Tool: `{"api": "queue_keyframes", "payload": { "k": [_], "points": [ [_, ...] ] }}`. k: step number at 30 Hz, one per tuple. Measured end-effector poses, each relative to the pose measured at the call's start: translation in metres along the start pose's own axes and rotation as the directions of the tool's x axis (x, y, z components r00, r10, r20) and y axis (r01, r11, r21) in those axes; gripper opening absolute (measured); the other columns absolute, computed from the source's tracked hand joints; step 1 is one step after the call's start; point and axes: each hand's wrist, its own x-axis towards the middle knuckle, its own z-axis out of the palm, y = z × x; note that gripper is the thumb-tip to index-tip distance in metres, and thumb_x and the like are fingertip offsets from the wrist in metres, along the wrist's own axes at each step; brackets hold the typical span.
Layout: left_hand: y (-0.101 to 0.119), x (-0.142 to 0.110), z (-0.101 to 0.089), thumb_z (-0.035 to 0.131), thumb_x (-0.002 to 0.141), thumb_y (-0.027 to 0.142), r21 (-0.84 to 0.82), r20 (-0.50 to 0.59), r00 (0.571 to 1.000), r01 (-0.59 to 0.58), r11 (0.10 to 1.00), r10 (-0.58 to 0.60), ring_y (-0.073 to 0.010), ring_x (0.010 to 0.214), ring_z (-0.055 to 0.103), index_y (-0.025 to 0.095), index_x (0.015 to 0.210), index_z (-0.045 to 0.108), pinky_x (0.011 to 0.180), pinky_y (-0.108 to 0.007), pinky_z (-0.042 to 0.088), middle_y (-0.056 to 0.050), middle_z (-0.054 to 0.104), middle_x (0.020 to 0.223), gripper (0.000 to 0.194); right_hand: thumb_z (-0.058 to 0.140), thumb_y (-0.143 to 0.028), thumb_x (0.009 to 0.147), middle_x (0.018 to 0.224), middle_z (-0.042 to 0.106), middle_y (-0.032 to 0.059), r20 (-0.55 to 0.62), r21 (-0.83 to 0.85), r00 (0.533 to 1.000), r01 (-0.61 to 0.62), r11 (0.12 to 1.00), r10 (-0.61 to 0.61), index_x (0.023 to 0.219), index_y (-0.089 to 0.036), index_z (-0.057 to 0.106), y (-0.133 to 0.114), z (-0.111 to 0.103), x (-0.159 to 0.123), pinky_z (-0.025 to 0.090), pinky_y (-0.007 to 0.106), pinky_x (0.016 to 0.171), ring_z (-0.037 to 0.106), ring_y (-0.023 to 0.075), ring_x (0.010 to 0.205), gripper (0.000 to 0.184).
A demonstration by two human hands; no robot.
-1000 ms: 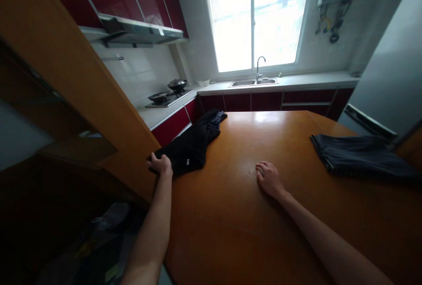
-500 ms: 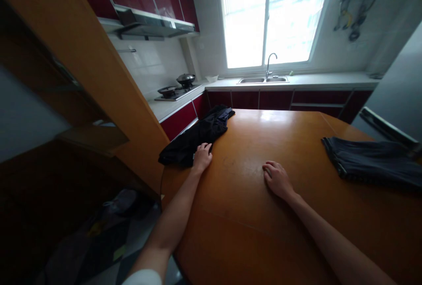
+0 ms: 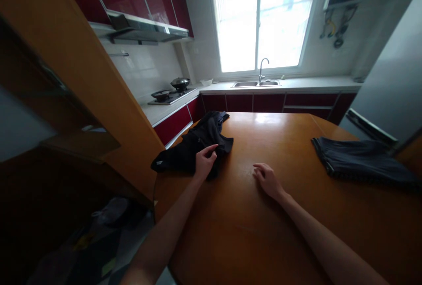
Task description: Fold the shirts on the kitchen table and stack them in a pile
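A crumpled black garment [image 3: 184, 153] lies along the left edge of the wooden table [image 3: 263, 228], and its exact kind cannot be made out. My left hand [image 3: 205, 162] is closed on its near right side, thumb and forefinger pinching the cloth. A flap of the cloth rises beside the fingers. My right hand [image 3: 267, 179] rests low at the table's middle, with loosely bent fingers and nothing held. To its right, a folded dark grey-blue garment [image 3: 359, 159] lies flat on the table.
Behind the table run a white counter with a sink [image 3: 245, 84] and a stove [image 3: 171, 96] bearing two pans. A wooden partition [image 3: 108, 82] stands close on the left, a fridge [image 3: 385, 69] on the right. Bags or cloth lie on the dark floor at lower left.
My left hand has pulled the edge of the black garment up and to the right, spreading it further across the table. My right hand stays at about the same place. The view has shifted slightly.
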Motion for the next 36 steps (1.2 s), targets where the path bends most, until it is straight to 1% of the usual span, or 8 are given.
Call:
{"api": "queue_keyframes", "payload": {
  "k": [3,6,8,11,14,21,27,36],
  "points": [
    [0.02,-0.024,0.021,0.059,0.083,0.025,-0.114,0.223,0.975,0.041,0.993,-0.014,-0.0206,0.092,0.073,0.016,0.111,0.076,0.082,-0.03,0.058,-0.005,0.077,0.104,0.034,0.043,-0.028,0.095,0.12,0.068,0.011,0.001,0.007,1.0,0.026,1.0,-0.026,0.126,-0.019,0.063,-0.007,0.004,-0.001,0.047,0.04,0.102,0.061,0.0235,0.113,0.038],
    [0.029,-0.045,0.037,0.061,0.085,0.026,-0.124,0.571,0.82,0.04,0.991,0.038,-0.0184,0.082,0.073,0.017,0.109,0.076,0.073,-0.027,0.058,-0.006,0.078,0.097,0.03,0.042,-0.02,0.092,0.141,0.056,0.0113,-0.006,-0.108,0.998,0.066,0.992,-0.067,0.144,-0.02,0.049,-0.01,0.002,-0.002,0.039,0.041,0.112,0.047,0.0228,0.133,0.053],
    [0.028,-0.05,0.042,0.059,0.09,0.029,-0.084,0.675,0.735,-0.006,0.996,0.061,-0.0169,0.075,0.072,0.017,0.106,0.076,0.069,-0.026,0.058,-0.005,0.078,0.092,0.027,0.046,-0.015,0.088,0.152,0.046,0.0094,0.065,-0.2,0.994,0.096,0.975,-0.084,0.146,-0.022,0.048,-0.01,-0.002,-0.003,0.033,0.042,0.116,0.037,0.0231,0.142,0.059],
    [0.013,-0.041,0.04,0.054,0.093,0.028,0.029,0.572,0.815,-0.128,0.991,0.088,-0.0182,0.084,0.072,0.018,0.101,0.076,0.079,-0.029,0.057,-0.004,0.078,0.094,0.026,0.053,-0.016,0.086,0.152,0.048,0.0065,0.244,-0.283,0.965,0.168,0.944,-0.098,0.137,-0.025,0.058,-0.009,-0.009,0.0,0.024,0.046,0.119,0.031,0.0257,0.146,0.052],
    [-0.015,-0.021,0.03,0.053,0.09,0.02,0.202,0.394,0.915,-0.175,0.964,0.083,-0.0196,0.093,0.071,0.02,0.096,0.076,0.089,-0.032,0.055,-0.004,0.077,0.098,0.024,0.052,-0.014,0.087,0.141,0.058,0.0072,0.287,-0.328,0.952,0.204,0.922,-0.108,0.13,-0.024,0.061,-0.011,-0.014,0.007,0.018,0.047,0.119,0.041,0.0243,0.14,0.045],
    [-0.051,0.0,0.015,0.051,0.085,0.012,0.335,0.229,0.971,-0.142,0.932,0.066,-0.0221,0.098,0.069,0.018,0.094,0.074,0.096,-0.039,0.053,-0.007,0.074,0.102,0.026,0.043,-0.007,0.091,0.119,0.069,0.0092,0.216,-0.43,0.968,0.211,0.878,-0.127,0.124,-0.017,0.062,0.004,-0.036,0.015,0.034,0.033,0.105,0.058,0.0213,0.114,0.039],
    [-0.044,-0.012,0.029,0.052,0.086,0.013,0.341,0.348,0.926,-0.269,0.901,0.145,-0.0228,0.106,0.066,0.019,0.097,0.074,0.102,-0.04,0.05,-0.007,0.071,0.111,0.026,0.041,-0.012,0.095,0.11,0.069,0.0111,0.14,-0.613,0.989,0.126,0.78,-0.05,0.117,-0.016,0.067,0.032,-0.094,-0.04,0.041,0.035,0.094,0.059,0.0245,0.103,0.034],
    [-0.022,-0.047,0.063,0.056,0.09,0.015,0.259,0.576,0.762,-0.513,0.818,0.295,-0.0242,0.118,0.06,0.021,0.105,0.073,0.109,-0.044,0.044,-0.007,0.067,0.124,0.024,0.047,-0.027,0.087,0.103,0.07,0.0112,-0.106,-0.688,0.983,-0.182,0.702,0.151,0.098,-0.019,0.073,0.046,-0.185,-0.165,0.049,0.041,0.085,0.065,0.0276,0.092,0.029]
  ]
}}
